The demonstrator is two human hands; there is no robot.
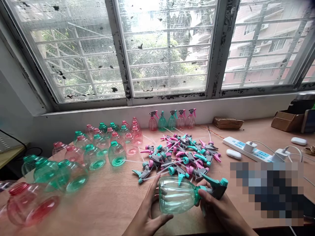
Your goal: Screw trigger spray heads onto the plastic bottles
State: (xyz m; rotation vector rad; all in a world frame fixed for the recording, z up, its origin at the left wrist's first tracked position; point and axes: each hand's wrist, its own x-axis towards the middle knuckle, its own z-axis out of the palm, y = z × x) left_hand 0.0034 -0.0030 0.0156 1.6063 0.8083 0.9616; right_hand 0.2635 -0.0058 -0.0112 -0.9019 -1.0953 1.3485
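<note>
A clear green spray bottle [176, 195] lies on its side in the air above the table's front edge, its base toward the left. My left hand [150, 209] cups the base end, with the thumb below and fingers behind. On the right, my right hand [214, 203] is closed around the teal collar of the grey and teal spray head [215, 187], which sits on the bottle's neck. Just beyond is a heap of loose spray heads [182, 150] in grey with pink or teal parts, their thin tubes pointing various ways.
Several open pink and green bottles [116, 154] stand on the table's left side. Spray bottles with heads [172, 120] line the window wall. To the right are a white power strip [248, 149] with cables, a white case [233, 154] and a cardboard box [286, 119].
</note>
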